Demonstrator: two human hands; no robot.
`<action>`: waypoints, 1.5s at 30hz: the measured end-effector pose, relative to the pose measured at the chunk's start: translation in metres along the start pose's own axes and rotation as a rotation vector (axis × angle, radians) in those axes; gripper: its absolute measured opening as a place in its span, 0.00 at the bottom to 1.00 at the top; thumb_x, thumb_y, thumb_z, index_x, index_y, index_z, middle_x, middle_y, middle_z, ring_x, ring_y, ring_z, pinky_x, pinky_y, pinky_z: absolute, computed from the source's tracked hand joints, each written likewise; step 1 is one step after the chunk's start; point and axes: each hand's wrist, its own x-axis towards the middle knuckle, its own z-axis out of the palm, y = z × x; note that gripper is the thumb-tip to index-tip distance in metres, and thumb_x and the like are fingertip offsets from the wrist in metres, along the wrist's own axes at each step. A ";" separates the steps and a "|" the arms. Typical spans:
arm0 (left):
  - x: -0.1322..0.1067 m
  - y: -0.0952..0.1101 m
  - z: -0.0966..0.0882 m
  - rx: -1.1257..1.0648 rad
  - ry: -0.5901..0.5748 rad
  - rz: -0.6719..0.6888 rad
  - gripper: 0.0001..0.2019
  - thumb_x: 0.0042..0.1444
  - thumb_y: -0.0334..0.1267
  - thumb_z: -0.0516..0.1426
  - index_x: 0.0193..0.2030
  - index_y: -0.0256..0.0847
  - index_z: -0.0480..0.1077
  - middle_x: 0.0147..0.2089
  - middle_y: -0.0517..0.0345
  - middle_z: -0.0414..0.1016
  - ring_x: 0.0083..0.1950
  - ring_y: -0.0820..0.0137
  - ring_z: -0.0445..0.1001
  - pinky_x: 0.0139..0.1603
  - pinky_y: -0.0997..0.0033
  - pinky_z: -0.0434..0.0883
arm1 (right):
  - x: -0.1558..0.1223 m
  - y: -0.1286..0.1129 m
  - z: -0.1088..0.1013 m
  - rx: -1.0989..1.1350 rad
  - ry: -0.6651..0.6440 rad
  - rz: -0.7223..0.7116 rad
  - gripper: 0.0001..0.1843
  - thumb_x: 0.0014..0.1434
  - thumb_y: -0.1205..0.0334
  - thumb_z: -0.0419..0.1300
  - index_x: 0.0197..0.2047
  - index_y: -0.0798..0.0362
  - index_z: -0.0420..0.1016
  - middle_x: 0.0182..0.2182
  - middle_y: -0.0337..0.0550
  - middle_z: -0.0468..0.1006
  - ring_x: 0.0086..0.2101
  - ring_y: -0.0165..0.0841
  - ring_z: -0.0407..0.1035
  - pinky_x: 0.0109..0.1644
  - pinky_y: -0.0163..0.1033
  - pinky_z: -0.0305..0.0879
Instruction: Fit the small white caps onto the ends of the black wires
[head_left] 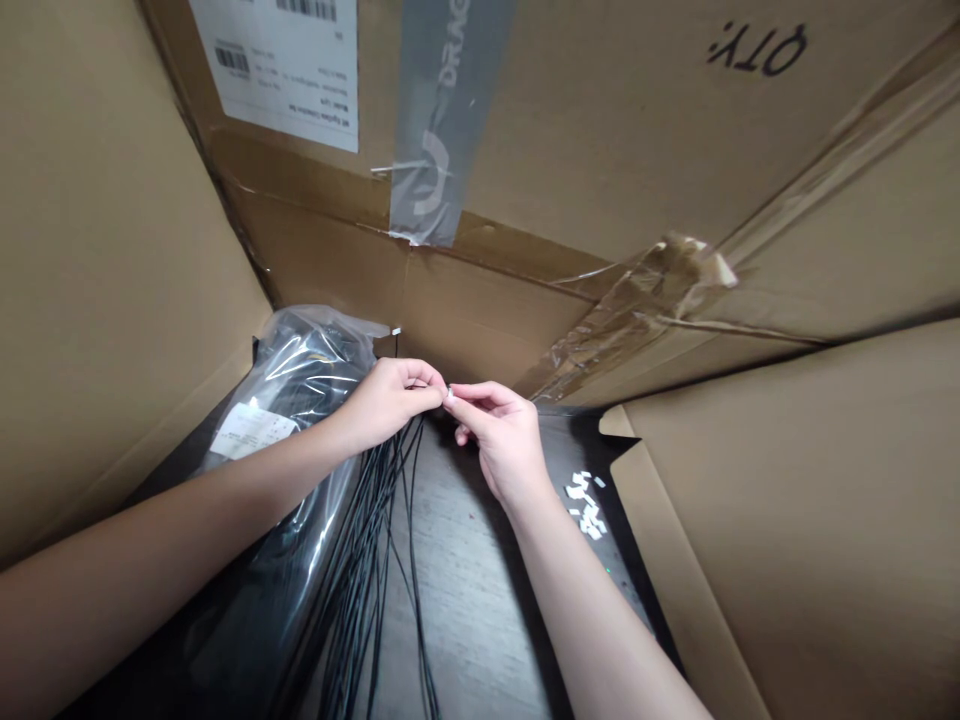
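My left hand (401, 398) is closed in a pinch on a thin black cable, close to the cable's end. Fingertip to fingertip with it, my right hand (499, 430) pinches a small white connector (449, 395) at that end. Below my left hand hangs a bundle of black cables (367, 580), running down toward the front edge of the view. One more white cable tip (397, 331) sticks up behind my left hand. Several small white pieces (587, 508) lie scattered on the dark surface, right of my right forearm.
A clear plastic bag (315, 340) with dark contents and a white label lies at the left. Cardboard walls surround the grey tabletop (465, 580): a taped box (570, 130) at the back, a panel (90, 250) at left and a flap (810, 500) at right.
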 end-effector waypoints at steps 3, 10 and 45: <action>0.000 0.001 0.000 -0.005 0.003 0.006 0.05 0.50 0.35 0.59 0.29 0.36 0.74 0.25 0.63 0.71 0.26 0.78 0.63 0.30 0.76 0.61 | 0.000 -0.001 0.000 0.016 -0.007 -0.006 0.12 0.40 0.61 0.74 0.29 0.54 0.80 0.24 0.38 0.78 0.18 0.24 0.63 0.19 0.33 0.60; 0.000 0.003 0.001 0.019 0.025 -0.023 0.06 0.52 0.38 0.59 0.31 0.37 0.73 0.23 0.64 0.68 0.23 0.78 0.60 0.27 0.75 0.60 | -0.001 -0.004 0.001 0.043 -0.016 -0.003 0.12 0.42 0.61 0.72 0.31 0.54 0.79 0.25 0.37 0.77 0.18 0.23 0.60 0.19 0.33 0.61; -0.001 0.003 0.000 0.016 -0.017 -0.042 0.05 0.51 0.36 0.58 0.30 0.36 0.71 0.22 0.66 0.64 0.23 0.79 0.58 0.27 0.76 0.56 | 0.001 0.001 -0.001 -0.046 0.019 -0.036 0.11 0.41 0.58 0.73 0.29 0.54 0.82 0.27 0.42 0.81 0.16 0.23 0.60 0.17 0.34 0.58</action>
